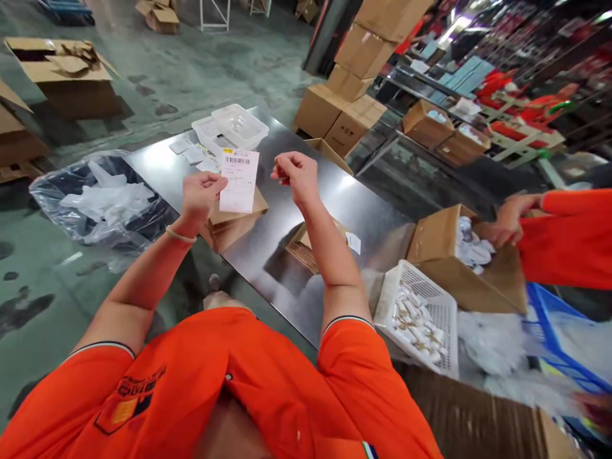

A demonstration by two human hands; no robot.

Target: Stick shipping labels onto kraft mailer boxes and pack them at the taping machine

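My left hand point(204, 192) pinches a white shipping label point(239, 182) by its left edge. The label faces me, with a barcode and a yellow mark at its top. Below it, a small cardboard box point(224, 231) sits at the near edge of the metal table point(287, 210). To the right of the label and apart from it, my right hand point(300, 177) is raised with its fingers curled together; whether anything small is between them cannot be made out. Flattened cardboard point(303, 252) lies on the table partly behind my right forearm, beside a white slip point(354, 242).
White plastic baskets point(239, 126) and papers point(194, 153) lie at the table's far end. A plastic-lined bin point(102, 197) stands left. On the right are a basket of small white packets point(415, 319) and a carton point(433, 245) with a co-worker's hand point(507, 223) in it.
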